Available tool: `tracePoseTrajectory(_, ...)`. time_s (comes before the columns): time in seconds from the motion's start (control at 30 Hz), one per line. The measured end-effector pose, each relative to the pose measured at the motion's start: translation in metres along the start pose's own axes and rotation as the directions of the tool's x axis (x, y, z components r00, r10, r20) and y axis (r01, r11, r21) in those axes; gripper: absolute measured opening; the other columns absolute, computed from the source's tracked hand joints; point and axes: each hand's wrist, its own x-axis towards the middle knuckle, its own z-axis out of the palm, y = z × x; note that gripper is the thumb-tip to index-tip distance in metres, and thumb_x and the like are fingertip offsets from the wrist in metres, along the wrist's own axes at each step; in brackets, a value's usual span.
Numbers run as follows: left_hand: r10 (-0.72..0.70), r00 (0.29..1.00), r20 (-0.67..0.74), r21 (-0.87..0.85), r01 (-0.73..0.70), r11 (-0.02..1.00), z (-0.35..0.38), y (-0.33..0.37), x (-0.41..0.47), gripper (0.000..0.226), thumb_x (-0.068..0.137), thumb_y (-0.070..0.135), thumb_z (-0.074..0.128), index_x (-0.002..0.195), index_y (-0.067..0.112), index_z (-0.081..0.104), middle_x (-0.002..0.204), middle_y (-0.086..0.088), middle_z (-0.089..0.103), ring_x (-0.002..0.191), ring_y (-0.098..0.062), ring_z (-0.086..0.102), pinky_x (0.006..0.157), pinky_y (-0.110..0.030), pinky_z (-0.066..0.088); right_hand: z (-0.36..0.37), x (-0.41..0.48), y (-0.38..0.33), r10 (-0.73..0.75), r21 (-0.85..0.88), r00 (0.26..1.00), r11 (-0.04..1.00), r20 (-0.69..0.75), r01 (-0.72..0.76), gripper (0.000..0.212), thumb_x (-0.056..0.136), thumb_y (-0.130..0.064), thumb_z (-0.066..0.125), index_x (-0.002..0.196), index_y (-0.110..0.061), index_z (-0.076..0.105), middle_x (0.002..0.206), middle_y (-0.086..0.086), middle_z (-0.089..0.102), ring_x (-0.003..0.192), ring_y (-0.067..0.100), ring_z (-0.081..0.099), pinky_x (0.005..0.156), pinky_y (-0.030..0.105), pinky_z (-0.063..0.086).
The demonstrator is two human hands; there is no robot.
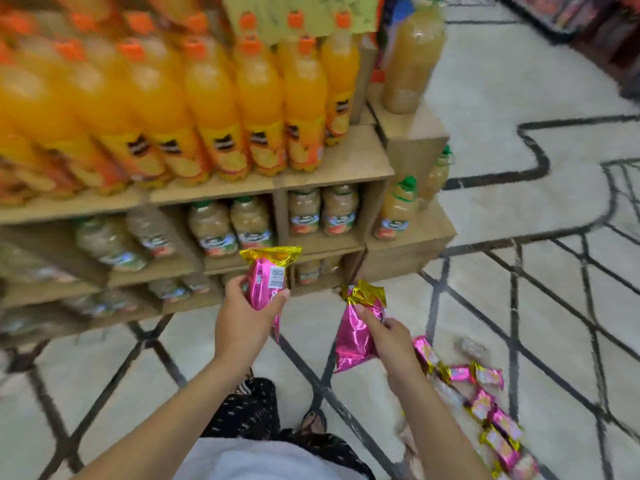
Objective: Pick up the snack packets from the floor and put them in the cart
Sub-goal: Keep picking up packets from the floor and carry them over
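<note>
**Held: two packets.** Our left hand (pixel 247 318) grips one pink packet (pixel 266 282), fingers and thumb curled round its lower half. Its gold end points up, in front of the lower shelves. Our right hand (pixel 394 341) pinches a second pink packet (pixel 355 341) just below its gold top, thumb on the front. This one hangs tilted above the floor (pixel 104 375).

**On the floor: one loose heap of packets (pixel 485 407).** It lies to our right, just past the right wrist. We count about seven pink-and-gold ones, though blur forbids a firm figure. A few paler wrappers lie among them.

**Stock: cardboard shelves (pixel 346 161) ahead and to the left.**
- Upper tier: orange drink bottles (pixel 259 98) with orange caps. We make out six labels along the front row, and the blur at left hides the rest.
- Tier below: eight pale juice bottles (pixel 304 211) with green caps.
- Raised right corner: one large pale bottle (pixel 412 57).

**Ground:** pale, crossed by dark lines.

**Ourselves:** dark spotted trousers (pixel 249 410) and one sandalled foot (pixel 313 422).
</note>
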Motion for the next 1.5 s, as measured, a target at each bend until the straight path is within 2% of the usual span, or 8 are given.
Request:
tracePoseTrajectory(0.27, -0.184, 0.930, -0.318, -0.153, 0.141, 0.978, -0.111, -0.065, -0.017, 0.057, 0.077, 0.048, 0.076, 0.120, 0.030, 0.044, 0.093, 0.020, 0.059, 0.083, 0.000, 0.061, 0.068, -0.024, 0.049, 0.122, -0.020, -0.023, -0.076, -0.295, 0.948, 0.940, 0.308, 0.171, 0.087, 0.051, -0.077, 0.072, 0.087, 0.002, 0.060, 0.085, 0.022, 0.070, 0.080, 0.035, 0.068, 0.078, 0.047, 0.053)
tracePoseTrajectory(0.4, -0.262, 0.872, -0.414, -0.199, 0.194, 0.961, -0.178, -0.105, -0.028, 0.064, 0.077, 0.050, 0.077, 0.127, 0.025, 0.045, 0.098, 0.012, 0.064, 0.085, -0.006, 0.063, 0.065, -0.022, 0.047, 0.204, -0.054, -0.035, -0.032, -0.357, 0.892, 0.909, 0.452, 0.213, 0.041, 0.080, -0.045, 0.074, 0.097, -0.009, 0.065, 0.088, 0.009, 0.074, 0.078, 0.021, 0.070, 0.071, 0.031, 0.056)
tracePoseTrajectory(0.5, -0.311, 0.826, -0.470, -0.214, 0.235, 0.948, -0.235, -0.138, -0.037, 0.077, 0.076, 0.054, 0.075, 0.137, 0.022, 0.039, 0.100, 0.010, 0.065, 0.082, -0.004, 0.064, 0.062, -0.020, 0.046, 0.274, -0.080, -0.031, -0.021, -0.374, 0.840, 0.890, 0.542, 0.263, 0.035, 0.082, -0.040, 0.074, 0.098, -0.010, 0.065, 0.087, 0.006, 0.074, 0.074, 0.018, 0.071, 0.056, 0.021, 0.051)
tracePoseTrajectory(0.77, -0.425, 0.717, -0.552, -0.332, 0.278, 0.901, -0.367, -0.228, -0.062, 0.053, 0.068, 0.054, 0.081, 0.106, 0.040, 0.046, 0.092, 0.020, 0.064, 0.084, -0.006, 0.067, 0.075, -0.036, 0.059, 0.450, -0.153, 0.007, 0.031, -0.448, 0.723, 0.803, 0.690, 0.393, 0.050, 0.078, -0.051, 0.074, 0.107, -0.011, 0.065, 0.095, 0.008, 0.074, 0.084, 0.023, 0.072, 0.074, 0.033, 0.057)
tracePoseTrajectory(1.03, -0.575, 0.567, -0.590, -0.499, 0.303, 0.812, -0.454, -0.293, -0.066, 0.066, 0.072, 0.050, 0.079, 0.124, 0.023, 0.048, 0.100, 0.008, 0.065, 0.080, -0.002, 0.063, 0.059, -0.015, 0.049, 0.578, -0.201, 0.015, 0.113, -0.522, 0.632, 0.682, 0.767, 0.511, 0.066, 0.076, -0.054, 0.074, 0.108, 0.003, 0.064, 0.096, 0.022, 0.072, 0.079, 0.027, 0.070, 0.071, 0.034, 0.053)
tracePoseTrajectory(1.2, -0.646, 0.483, -0.591, -0.589, 0.289, 0.755, -0.506, -0.320, -0.037, 0.069, 0.075, 0.049, 0.077, 0.130, 0.021, 0.046, 0.106, 0.006, 0.063, 0.084, -0.007, 0.061, 0.063, -0.015, 0.045, 0.662, -0.210, -0.001, 0.179, -0.530, 0.558, 0.632, 0.810, 0.566, 0.042, 0.082, -0.046, 0.072, 0.105, -0.011, 0.065, 0.092, 0.005, 0.074, 0.079, 0.018, 0.071, 0.071, 0.029, 0.056)
tracePoseTrajectory(1.4, -0.731, 0.345, -0.589, -0.675, 0.287, 0.680, -0.597, -0.355, 0.026, 0.078, 0.073, 0.052, 0.077, 0.137, 0.018, 0.046, 0.122, -0.004, 0.065, 0.099, -0.021, 0.066, 0.077, -0.028, 0.055, 0.803, -0.217, -0.033, 0.233, -0.515, 0.477, 0.575, 0.848, 0.636, 0.052, 0.078, -0.050, 0.073, 0.107, -0.008, 0.063, 0.095, 0.007, 0.074, 0.087, 0.024, 0.071, 0.079, 0.033, 0.056)
tracePoseTrajectory(1.5, -0.764, 0.274, -0.584, -0.713, 0.276, 0.644, -0.647, -0.360, 0.052, 0.076, 0.077, 0.047, 0.076, 0.139, 0.017, 0.043, 0.123, -0.003, 0.063, 0.082, -0.010, 0.062, 0.053, -0.011, 0.046, 0.870, -0.233, -0.057, 0.286, -0.512, 0.426, 0.534, 0.858, 0.673, 0.044, 0.081, -0.047, 0.072, 0.104, -0.011, 0.064, 0.095, 0.007, 0.073, 0.087, 0.022, 0.070, 0.073, 0.027, 0.052)
